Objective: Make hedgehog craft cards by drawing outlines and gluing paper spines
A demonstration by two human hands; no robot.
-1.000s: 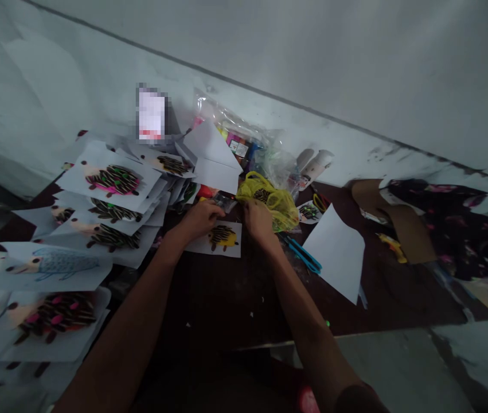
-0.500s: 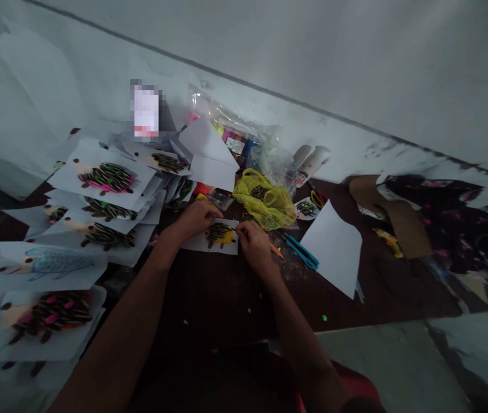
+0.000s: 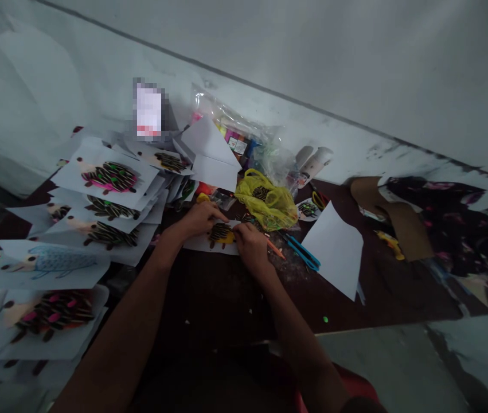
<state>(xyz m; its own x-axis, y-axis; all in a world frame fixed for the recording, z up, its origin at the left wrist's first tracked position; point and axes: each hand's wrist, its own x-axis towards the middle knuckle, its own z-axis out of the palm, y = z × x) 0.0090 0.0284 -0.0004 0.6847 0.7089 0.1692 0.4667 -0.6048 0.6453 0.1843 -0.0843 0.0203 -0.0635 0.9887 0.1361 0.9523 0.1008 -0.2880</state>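
A hedgehog picture [image 3: 221, 234] with dark striped seeds on a yellow body lies on white paper [image 3: 196, 244] in front of me. My left hand [image 3: 200, 219] rests over the paper's left part, its index finger stretched toward the seeds and other fingers partly hidden. My right hand [image 3: 250, 242] is closed at the picture's right edge, fingertips pressed together by the yellow body; anything between them is too small to make out. Just behind the hands sits a yellow plastic bag [image 3: 280, 215] with more seeds [image 3: 261, 193] in it.
Stacked hedgehog pictures [image 3: 108, 178] fill the left side. An orange tool [image 3: 275, 246], a blue cutter [image 3: 303, 252] and a white sheet [image 3: 336, 252] lie right of my hands. Farther back are a clear packet [image 3: 239, 123], a white bottle [image 3: 316, 163] and scissors [image 3: 320, 199].
My right hand has shifted slightly left over the hedgehog's right edge. The left index finger reaches farther right, toward the right hand. The view has shifted a little.
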